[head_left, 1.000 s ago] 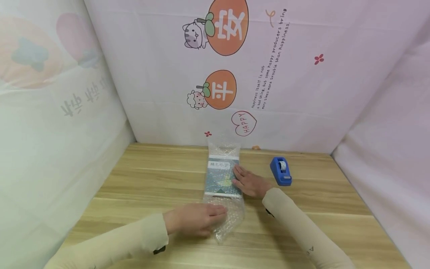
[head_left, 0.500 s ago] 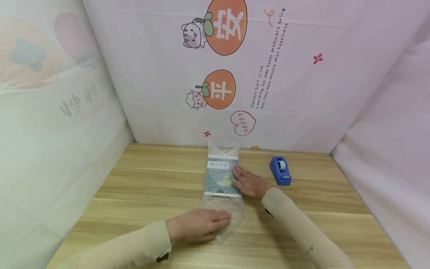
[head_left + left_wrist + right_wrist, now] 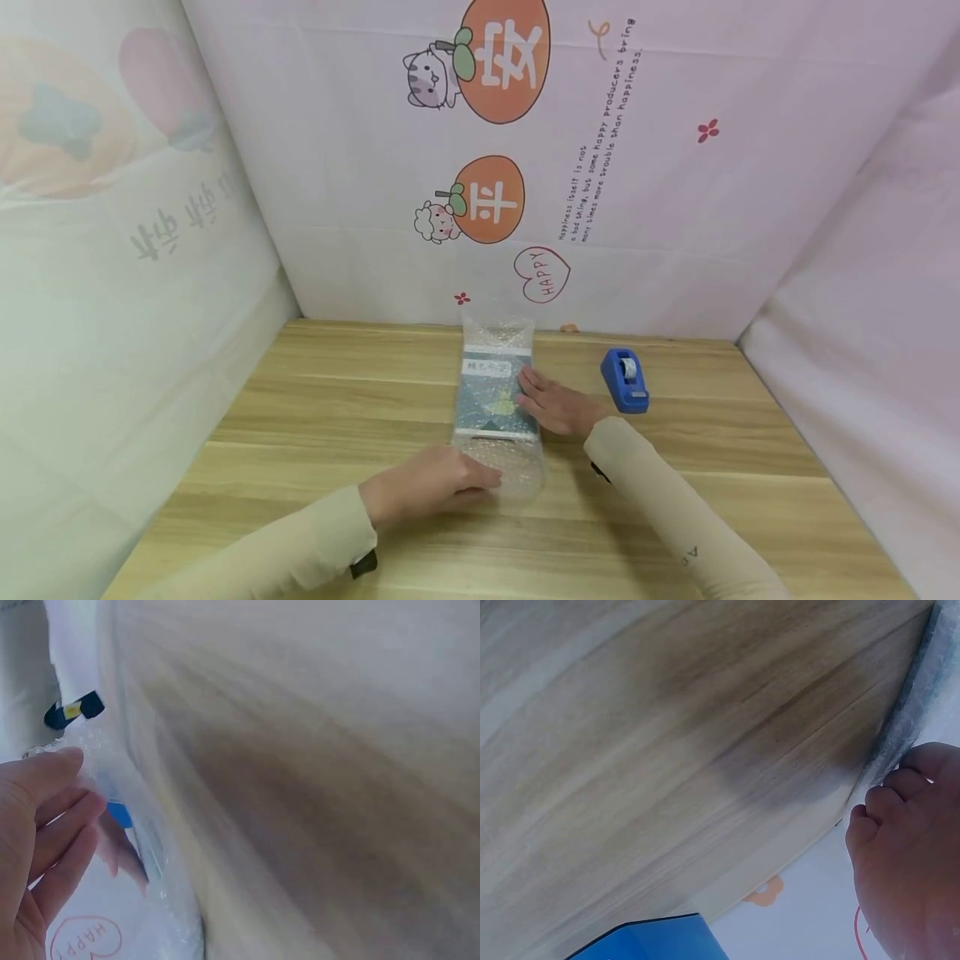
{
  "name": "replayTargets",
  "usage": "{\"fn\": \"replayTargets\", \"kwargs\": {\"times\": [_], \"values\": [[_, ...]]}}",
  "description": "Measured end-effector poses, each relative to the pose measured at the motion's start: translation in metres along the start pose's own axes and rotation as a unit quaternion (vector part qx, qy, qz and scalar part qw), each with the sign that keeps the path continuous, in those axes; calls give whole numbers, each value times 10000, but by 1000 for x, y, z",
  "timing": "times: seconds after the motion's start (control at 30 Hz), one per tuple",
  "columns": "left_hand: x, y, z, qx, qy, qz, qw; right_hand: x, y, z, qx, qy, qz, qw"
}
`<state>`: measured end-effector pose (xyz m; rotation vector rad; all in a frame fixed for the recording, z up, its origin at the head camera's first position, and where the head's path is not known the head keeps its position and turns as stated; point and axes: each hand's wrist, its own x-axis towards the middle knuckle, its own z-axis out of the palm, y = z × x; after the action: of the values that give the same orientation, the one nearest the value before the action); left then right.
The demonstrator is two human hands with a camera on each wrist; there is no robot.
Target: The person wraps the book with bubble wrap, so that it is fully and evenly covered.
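Left side: white fabric panel (image 3: 247, 250), faint fruit print. Next, left sleeve (image 3: 300, 542), pale cream, and left hand (image 3: 431, 485), its fingers closed together with the thumb, pinching the near end of the bubble wrap (image 3: 519, 471).

Centre: one flat item with a teal cover (image 3: 480, 408), lying lengthwise on the wood-grain surface (image 3: 337, 417) inside the clear wrap, whose far end reaches the printed back panel (image 3: 660, 275).

Right of centre: right hand (image 3: 561, 407), fingers extended and laid against the item's right edge over the wrap, gripping nothing; right sleeve (image 3: 675, 508), also cream.

Farther right: tape dispenser (image 3: 625, 383), blue, one roll fitted, upright near the back; then plain pale fabric (image 3: 862, 317).
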<state>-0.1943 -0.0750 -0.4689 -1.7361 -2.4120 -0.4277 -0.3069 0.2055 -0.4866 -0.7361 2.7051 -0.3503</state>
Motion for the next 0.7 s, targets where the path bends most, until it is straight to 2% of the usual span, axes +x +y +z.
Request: {"fn": "replayTargets", "kwargs": {"times": [0.27,0.53,0.7], "values": [[5,-11,-13,-335,409,-412,9978,1,0,-2,705,-101,132,9974],[23,-25,-32,43,831,-357,9959,0,2,-7,1366,-170,195,9903],[34,-37,-43,41,991,-572,9934,2,3,-9,1605,-250,347,9861]]}}
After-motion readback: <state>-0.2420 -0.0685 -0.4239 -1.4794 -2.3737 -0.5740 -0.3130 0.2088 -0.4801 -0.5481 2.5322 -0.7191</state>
